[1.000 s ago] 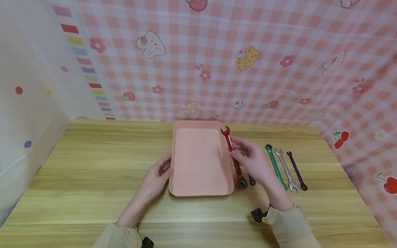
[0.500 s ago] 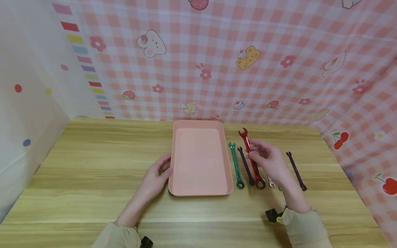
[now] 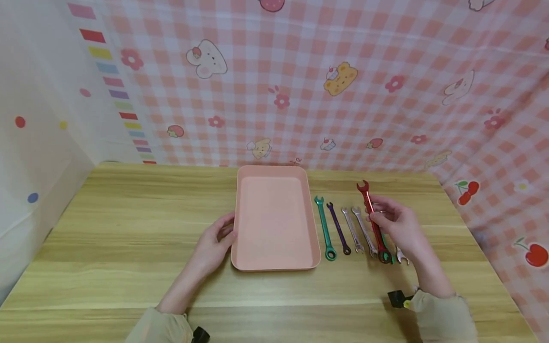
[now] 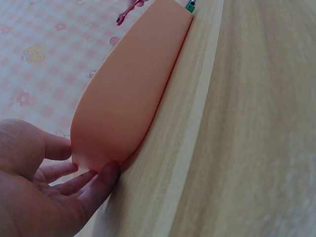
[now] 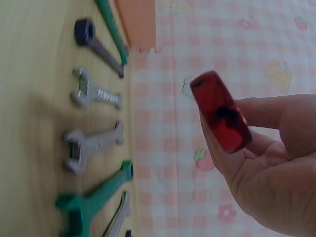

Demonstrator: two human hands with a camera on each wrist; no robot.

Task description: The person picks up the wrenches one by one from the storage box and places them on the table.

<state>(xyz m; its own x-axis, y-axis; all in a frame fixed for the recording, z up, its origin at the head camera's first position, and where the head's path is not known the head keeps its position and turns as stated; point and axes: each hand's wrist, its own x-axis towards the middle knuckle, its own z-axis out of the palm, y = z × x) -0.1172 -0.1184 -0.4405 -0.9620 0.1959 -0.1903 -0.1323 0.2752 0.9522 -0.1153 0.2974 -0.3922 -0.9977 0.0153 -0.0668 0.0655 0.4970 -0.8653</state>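
My right hand (image 3: 399, 224) pinches a red combination wrench (image 3: 372, 212) between thumb and fingers, held over the row of wrenches with its open-jaw end pointing away. In the right wrist view the red wrench (image 5: 220, 112) is seen end-on, raised off the table. My left hand (image 3: 216, 243) rests against the left side of a pink tray (image 3: 274, 224), which has nothing in it. The left wrist view shows those fingertips (image 4: 109, 174) touching the tray's outer wall. Below the red wrench lie a silver wrench (image 3: 363, 231) and a green wrench (image 5: 98, 197), partly covered in the head view.
Right of the tray, a green wrench (image 3: 325, 231), a purple wrench (image 3: 339, 229) and a small silver wrench (image 3: 353, 231) lie side by side. Another silver wrench (image 3: 401, 257) shows partly under the right hand. A pink checked cloth (image 3: 279, 71) hangs behind the wooden table (image 3: 141, 238).
My right hand has carried the red wrench rightward from the tray's right edge to above the right part of the row, uncovering the wrenches nearer the tray. The left hand stays at the tray.
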